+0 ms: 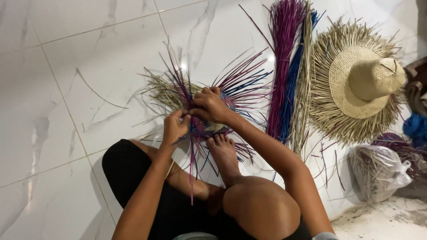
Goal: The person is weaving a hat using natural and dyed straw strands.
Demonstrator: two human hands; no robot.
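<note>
Two hands | left hand (174, 126), right hand (210, 106) grip pinched on strands | woven piece (209, 126): purple-blue-straw, unfinished

The woven piece (209, 126) shows a small check of purple, blue and pale straw, with loose strands of purple, dark blue and tan fanning out of it. The bundle of strips (284, 66) is magenta-purple beside a blue band and a straw-coloured edge. The fringed hat (358, 82) is plain natural straw. The floor tiles (80, 66) are white with grey marble veining. The shorts (129, 171) look black.
</note>
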